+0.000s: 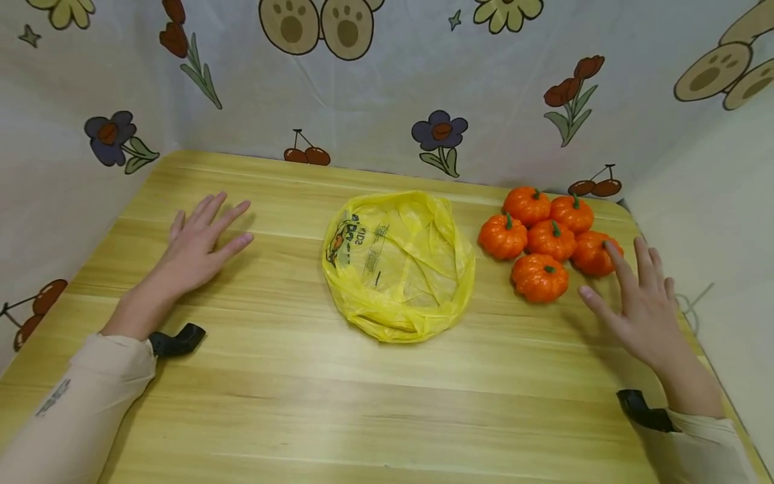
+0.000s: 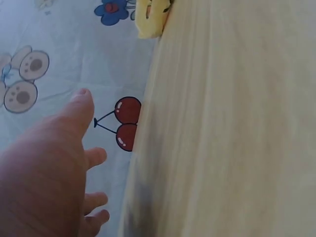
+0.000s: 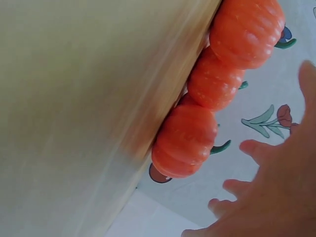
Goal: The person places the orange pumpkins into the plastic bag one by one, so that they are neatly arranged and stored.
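A yellow plastic bag [image 1: 402, 323], its rim rolled into a round opening, lies at the middle of the table. Several small orange pumpkins [image 1: 540, 277] with green stems stand grouped to its right. My left hand [image 1: 196, 245] is spread above the table left of the bag, holding nothing. At the right, my right hand [image 1: 647, 312] hovers with fingers apart beside the nearest pumpkins and holds nothing. In the right wrist view the pumpkins [image 3: 185, 140] sit in a row, apart from the fingers. The left wrist view shows only an edge of the bag [image 2: 150, 22].
The wooden table [image 1: 272, 403] ends at a patterned cloth [image 1: 363, 114] hanging behind and at the left. A white surface [image 1: 725, 222] stands along the right edge, with a thin pale cord [image 1: 692, 306] near it. Black straps [image 1: 178, 341] sit at both wrists.
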`<state>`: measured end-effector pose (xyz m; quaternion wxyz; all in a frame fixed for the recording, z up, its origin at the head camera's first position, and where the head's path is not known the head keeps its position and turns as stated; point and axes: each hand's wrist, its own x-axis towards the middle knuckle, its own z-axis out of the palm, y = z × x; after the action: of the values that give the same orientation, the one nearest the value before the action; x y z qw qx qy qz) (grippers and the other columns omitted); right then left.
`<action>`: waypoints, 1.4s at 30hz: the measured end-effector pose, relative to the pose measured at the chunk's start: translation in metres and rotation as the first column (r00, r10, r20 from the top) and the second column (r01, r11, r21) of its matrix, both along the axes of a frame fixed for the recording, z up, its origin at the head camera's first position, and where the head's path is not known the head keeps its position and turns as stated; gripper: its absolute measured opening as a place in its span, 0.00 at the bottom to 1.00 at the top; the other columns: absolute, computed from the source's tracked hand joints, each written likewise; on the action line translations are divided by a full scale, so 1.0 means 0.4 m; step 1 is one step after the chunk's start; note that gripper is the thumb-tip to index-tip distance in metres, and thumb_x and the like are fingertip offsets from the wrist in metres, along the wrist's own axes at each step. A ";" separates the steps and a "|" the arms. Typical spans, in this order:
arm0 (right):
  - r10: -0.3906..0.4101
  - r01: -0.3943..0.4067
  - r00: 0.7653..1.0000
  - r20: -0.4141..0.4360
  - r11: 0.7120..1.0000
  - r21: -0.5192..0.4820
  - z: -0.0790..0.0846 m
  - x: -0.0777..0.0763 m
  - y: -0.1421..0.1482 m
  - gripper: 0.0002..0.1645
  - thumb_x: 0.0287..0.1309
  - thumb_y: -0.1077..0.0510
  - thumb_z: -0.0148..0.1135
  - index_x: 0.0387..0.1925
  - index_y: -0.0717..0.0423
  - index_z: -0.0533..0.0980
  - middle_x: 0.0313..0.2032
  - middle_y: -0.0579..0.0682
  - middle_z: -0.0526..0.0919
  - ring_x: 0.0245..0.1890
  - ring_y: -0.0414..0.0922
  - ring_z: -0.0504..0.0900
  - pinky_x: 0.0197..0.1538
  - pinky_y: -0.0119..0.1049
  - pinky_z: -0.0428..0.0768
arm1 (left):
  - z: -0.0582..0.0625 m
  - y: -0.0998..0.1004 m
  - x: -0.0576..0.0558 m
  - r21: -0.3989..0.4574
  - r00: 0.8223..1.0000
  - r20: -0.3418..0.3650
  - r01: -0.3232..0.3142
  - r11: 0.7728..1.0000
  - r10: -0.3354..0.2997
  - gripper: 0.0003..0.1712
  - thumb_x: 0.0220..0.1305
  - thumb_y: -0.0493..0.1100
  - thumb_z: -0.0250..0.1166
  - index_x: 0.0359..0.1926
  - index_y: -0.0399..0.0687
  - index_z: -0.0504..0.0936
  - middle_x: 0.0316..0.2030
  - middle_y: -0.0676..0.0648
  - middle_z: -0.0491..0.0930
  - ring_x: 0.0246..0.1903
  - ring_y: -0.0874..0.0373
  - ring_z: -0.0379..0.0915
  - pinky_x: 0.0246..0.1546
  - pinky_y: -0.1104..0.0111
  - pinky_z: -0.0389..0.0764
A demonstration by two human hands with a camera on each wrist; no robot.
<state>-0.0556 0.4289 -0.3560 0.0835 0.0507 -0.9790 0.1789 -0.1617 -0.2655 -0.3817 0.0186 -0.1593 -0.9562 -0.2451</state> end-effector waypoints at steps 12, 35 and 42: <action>-0.049 0.059 0.997 0.062 0.982 -0.177 0.036 -0.094 0.019 0.45 0.80 0.46 0.48 0.86 0.39 0.38 0.84 0.55 0.26 0.79 0.78 0.35 0.68 0.85 0.40 | -0.011 -0.016 -0.027 0.271 0.995 0.093 -0.049 0.961 0.025 0.36 0.81 0.57 0.56 0.83 0.62 0.59 0.84 0.39 0.47 0.82 0.33 0.40 0.76 0.31 0.41; -0.099 0.109 0.993 0.064 0.979 -0.174 0.003 -0.171 0.041 0.43 0.70 0.50 0.62 0.79 0.64 0.61 0.75 0.76 0.62 0.72 0.79 0.59 0.74 0.74 0.53 | -0.032 0.184 -0.116 0.468 0.998 0.009 0.051 0.882 -0.062 0.30 0.80 0.51 0.60 0.78 0.57 0.70 0.71 0.40 0.72 0.70 0.43 0.69 0.75 0.43 0.61; -0.096 0.114 0.989 0.109 0.979 -0.172 -0.006 -0.176 0.043 0.46 0.70 0.51 0.65 0.80 0.62 0.58 0.74 0.77 0.62 0.71 0.80 0.61 0.73 0.75 0.55 | -0.042 0.263 -0.114 0.459 0.985 -0.035 0.165 0.873 -0.168 0.30 0.79 0.50 0.61 0.77 0.57 0.71 0.62 0.38 0.76 0.60 0.45 0.75 0.66 0.47 0.74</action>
<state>-0.1259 0.4462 -0.3582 0.0480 -0.0176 -0.9634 0.2632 -0.2072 -0.1604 -0.3985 0.0319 -0.2314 -0.8536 -0.4656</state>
